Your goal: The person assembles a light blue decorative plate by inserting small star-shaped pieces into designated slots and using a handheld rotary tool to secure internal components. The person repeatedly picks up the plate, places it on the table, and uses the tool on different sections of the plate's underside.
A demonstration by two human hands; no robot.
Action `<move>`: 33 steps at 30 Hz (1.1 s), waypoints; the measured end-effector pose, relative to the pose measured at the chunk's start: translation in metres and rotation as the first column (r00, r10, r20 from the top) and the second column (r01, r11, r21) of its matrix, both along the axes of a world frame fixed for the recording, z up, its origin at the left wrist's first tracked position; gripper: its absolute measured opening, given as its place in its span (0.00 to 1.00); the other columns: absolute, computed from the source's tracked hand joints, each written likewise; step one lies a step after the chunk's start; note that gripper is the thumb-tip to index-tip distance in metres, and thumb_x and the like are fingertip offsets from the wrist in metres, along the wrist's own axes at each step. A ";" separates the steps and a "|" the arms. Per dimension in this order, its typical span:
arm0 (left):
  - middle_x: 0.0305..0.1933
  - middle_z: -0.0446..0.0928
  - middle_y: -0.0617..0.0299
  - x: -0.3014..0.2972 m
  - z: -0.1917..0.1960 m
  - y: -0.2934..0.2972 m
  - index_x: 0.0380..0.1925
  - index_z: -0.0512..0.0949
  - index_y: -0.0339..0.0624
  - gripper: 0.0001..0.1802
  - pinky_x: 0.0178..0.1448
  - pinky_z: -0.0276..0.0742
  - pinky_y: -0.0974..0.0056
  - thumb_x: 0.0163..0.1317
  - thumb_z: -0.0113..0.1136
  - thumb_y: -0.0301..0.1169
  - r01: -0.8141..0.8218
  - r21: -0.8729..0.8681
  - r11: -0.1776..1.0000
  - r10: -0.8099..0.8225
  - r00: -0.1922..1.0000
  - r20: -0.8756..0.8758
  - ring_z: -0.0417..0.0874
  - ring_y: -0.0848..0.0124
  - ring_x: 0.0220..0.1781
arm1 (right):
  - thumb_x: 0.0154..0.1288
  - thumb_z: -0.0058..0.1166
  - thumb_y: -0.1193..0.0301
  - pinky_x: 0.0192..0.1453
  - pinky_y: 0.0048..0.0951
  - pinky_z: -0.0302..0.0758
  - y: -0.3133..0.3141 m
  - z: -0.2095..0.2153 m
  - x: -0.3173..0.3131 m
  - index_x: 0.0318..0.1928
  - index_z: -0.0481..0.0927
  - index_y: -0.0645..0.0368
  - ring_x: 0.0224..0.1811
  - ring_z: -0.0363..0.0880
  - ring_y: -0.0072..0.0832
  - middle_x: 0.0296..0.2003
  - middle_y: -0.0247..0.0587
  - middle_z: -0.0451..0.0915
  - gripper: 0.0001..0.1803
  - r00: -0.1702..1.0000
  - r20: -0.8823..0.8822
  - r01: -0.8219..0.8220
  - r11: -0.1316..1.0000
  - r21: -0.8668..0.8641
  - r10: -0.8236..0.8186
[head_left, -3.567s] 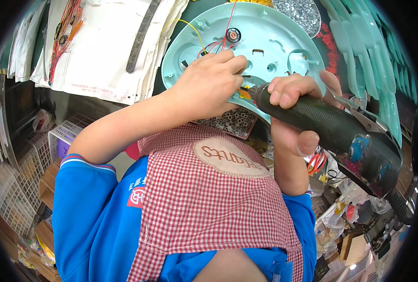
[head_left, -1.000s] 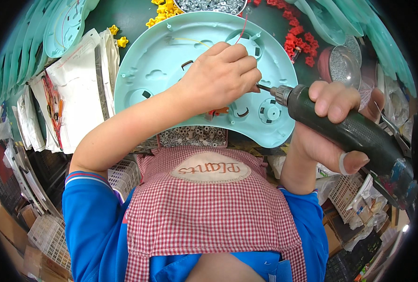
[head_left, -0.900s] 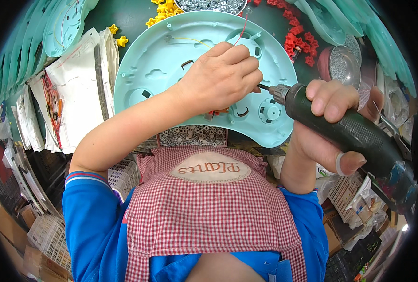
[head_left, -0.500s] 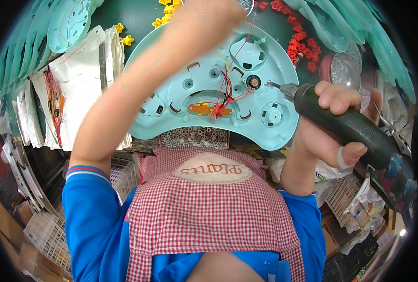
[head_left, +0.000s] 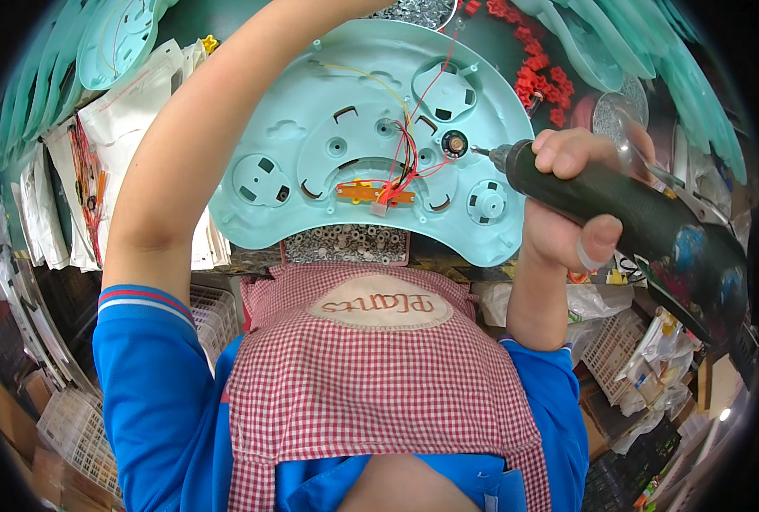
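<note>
My right hand (head_left: 557, 232) is wrapped round a dark electric screwdriver (head_left: 597, 183), its bit pointing left. The bit's tip hovers close to a round black speaker-like part (head_left: 454, 144) in a light-blue plastic shell (head_left: 285, 200). Red, black and yellow wires (head_left: 407, 158) run across the shell to an orange circuit board (head_left: 375, 194). My left forearm (head_left: 217, 111) stretches over the shell's left side to the top edge, beside a round dish of small screws (head_left: 418, 12). The left hand itself is cut off there, so its fingers are hidden.
Red plastic pieces (head_left: 540, 72) lie beyond the shell. Teal shells (head_left: 588, 43) stand stacked at both sides. White packets (head_left: 140, 115) and bundled wires (head_left: 87, 183) lie at left. A tray of small metal parts (head_left: 345, 247) sits at the near edge.
My left hand has moved up and out of view, baring more of the shell's left side. The screwdriver has shifted slightly left in my right hand, along with the shell in the picture.
</note>
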State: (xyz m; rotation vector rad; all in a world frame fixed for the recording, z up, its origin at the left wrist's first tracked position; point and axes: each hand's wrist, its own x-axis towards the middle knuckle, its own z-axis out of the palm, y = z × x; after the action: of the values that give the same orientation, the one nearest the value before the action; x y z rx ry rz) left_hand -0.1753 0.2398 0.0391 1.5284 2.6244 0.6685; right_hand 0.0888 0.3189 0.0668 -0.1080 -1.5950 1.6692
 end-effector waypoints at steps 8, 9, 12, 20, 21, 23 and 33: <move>0.26 0.81 0.53 0.063 0.000 -0.033 0.35 0.82 0.36 0.09 0.41 0.79 0.55 0.58 0.63 0.31 0.040 0.288 0.957 -0.242 0.660 0.712 0.84 0.56 0.34 | 0.58 0.65 0.46 0.39 0.37 0.77 0.013 -0.015 -0.006 0.66 0.57 0.65 0.29 0.76 0.31 0.30 0.42 0.76 0.49 0.977 -0.101 -0.187 0.982 0.012 0.188; 0.28 0.85 0.58 0.080 -0.007 -0.043 0.35 0.87 0.43 0.11 0.39 0.82 0.63 0.50 0.71 0.31 0.049 0.370 0.928 -0.277 0.755 0.594 0.86 0.68 0.29 | 0.59 0.62 0.43 0.43 0.37 0.76 0.019 -0.013 -0.002 0.71 0.52 0.65 0.32 0.76 0.31 0.32 0.42 0.77 0.53 0.984 -0.063 -0.170 0.985 -0.006 0.170; 0.33 0.86 0.60 0.117 -0.003 -0.067 0.37 0.86 0.43 0.12 0.43 0.81 0.66 0.50 0.69 0.23 0.096 0.334 0.938 -0.298 0.715 0.632 0.86 0.69 0.35 | 0.59 0.60 0.40 0.45 0.37 0.71 0.022 0.004 0.001 0.72 0.53 0.60 0.34 0.73 0.30 0.33 0.39 0.75 0.53 0.934 -0.225 -0.305 0.948 -0.094 0.278; 0.33 0.86 0.63 0.132 -0.005 -0.075 0.38 0.84 0.43 0.14 0.41 0.79 0.67 0.49 0.69 0.20 0.053 0.277 0.960 -0.232 0.705 0.670 0.83 0.72 0.33 | 0.58 0.59 0.39 0.47 0.37 0.68 0.000 0.010 0.000 0.70 0.62 0.54 0.35 0.71 0.29 0.34 0.36 0.73 0.47 0.911 -0.232 -0.362 0.931 -0.051 0.341; 0.32 0.86 0.63 0.133 -0.005 -0.076 0.38 0.84 0.43 0.14 0.41 0.79 0.68 0.49 0.69 0.20 0.053 0.273 0.961 -0.228 0.713 0.663 0.83 0.72 0.32 | 0.58 0.59 0.39 0.47 0.37 0.68 -0.001 0.009 -0.001 0.70 0.62 0.53 0.35 0.71 0.29 0.34 0.36 0.73 0.47 0.908 -0.236 -0.367 0.929 -0.054 0.345; 0.32 0.86 0.63 0.133 -0.006 -0.076 0.38 0.84 0.42 0.14 0.40 0.79 0.68 0.49 0.69 0.20 0.050 0.267 0.962 -0.223 0.705 0.673 0.82 0.72 0.31 | 0.58 0.59 0.39 0.47 0.38 0.68 -0.001 0.008 -0.002 0.69 0.62 0.53 0.35 0.71 0.29 0.34 0.36 0.73 0.47 0.909 -0.235 -0.366 0.929 -0.052 0.345; 0.33 0.87 0.62 0.134 -0.009 -0.077 0.36 0.84 0.39 0.11 0.40 0.78 0.70 0.50 0.70 0.20 -0.032 0.237 0.971 -0.166 0.621 0.766 0.83 0.75 0.32 | 0.58 0.58 0.38 0.46 0.37 0.69 -0.003 0.009 -0.002 0.70 0.62 0.54 0.35 0.72 0.30 0.34 0.36 0.73 0.48 0.921 -0.242 -0.326 0.944 -0.047 0.306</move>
State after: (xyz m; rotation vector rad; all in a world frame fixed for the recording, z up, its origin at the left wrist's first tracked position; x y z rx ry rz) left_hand -0.0414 0.1630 0.0305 0.9906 1.8378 1.3087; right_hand 0.0872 0.3158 0.0756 0.3084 -1.4164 1.9186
